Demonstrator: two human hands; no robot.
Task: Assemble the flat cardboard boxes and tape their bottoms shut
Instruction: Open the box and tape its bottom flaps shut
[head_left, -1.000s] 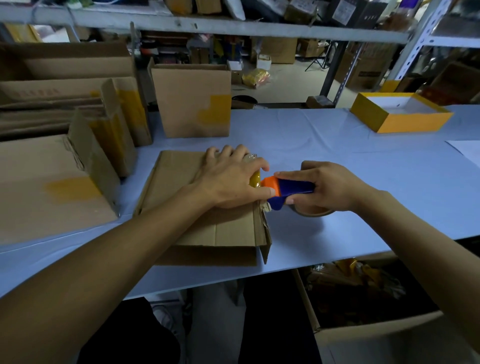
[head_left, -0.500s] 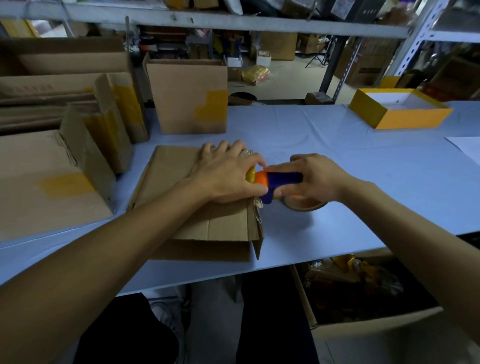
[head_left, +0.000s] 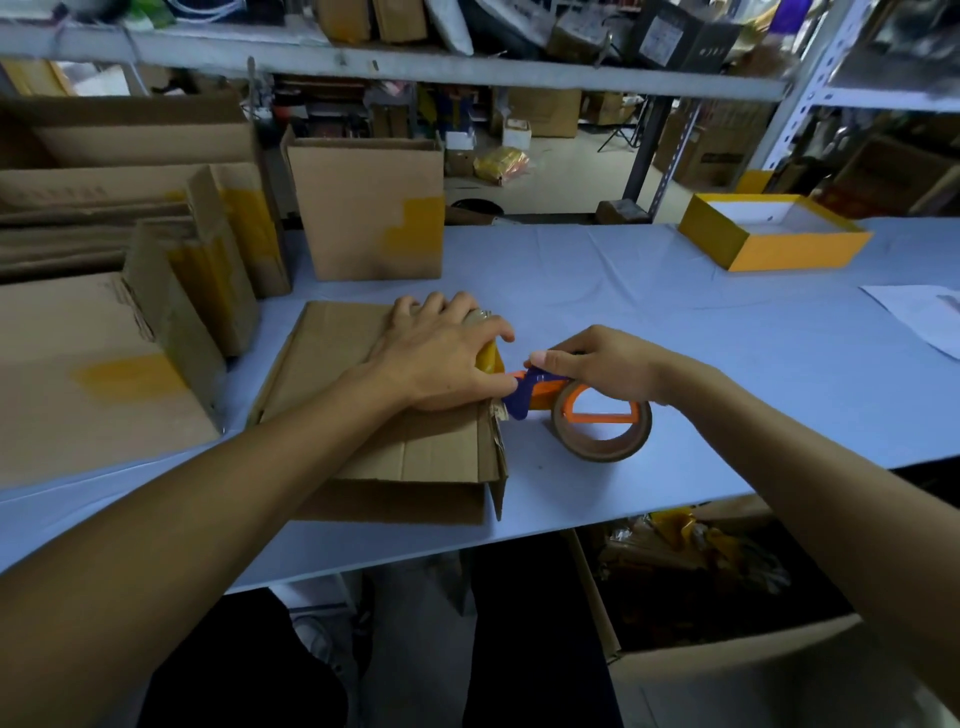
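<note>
A brown cardboard box (head_left: 395, 447) lies bottom-up on the blue table (head_left: 675, 332), its flaps closed. My left hand (head_left: 441, 358) presses flat on the box top near its right edge, where a strip of yellowish tape (head_left: 489, 357) shows beside the fingers. My right hand (head_left: 597, 364) grips the orange and blue tape dispenser (head_left: 540, 392) just off the box's right edge. The brown tape roll (head_left: 602, 426) hangs tilted under that hand, touching the table.
A taped upright box (head_left: 369, 208) stands behind. Several more boxes (head_left: 208, 249) and flat cardboard (head_left: 78, 374) crowd the left. A yellow tray (head_left: 769, 234) sits far right, a paper sheet (head_left: 930, 312) at the right edge. An open carton (head_left: 727, 639) is under the table.
My right hand has tilted the dispenser so the tape roll now shows below the hand. My left hand stays pressed on the box.
</note>
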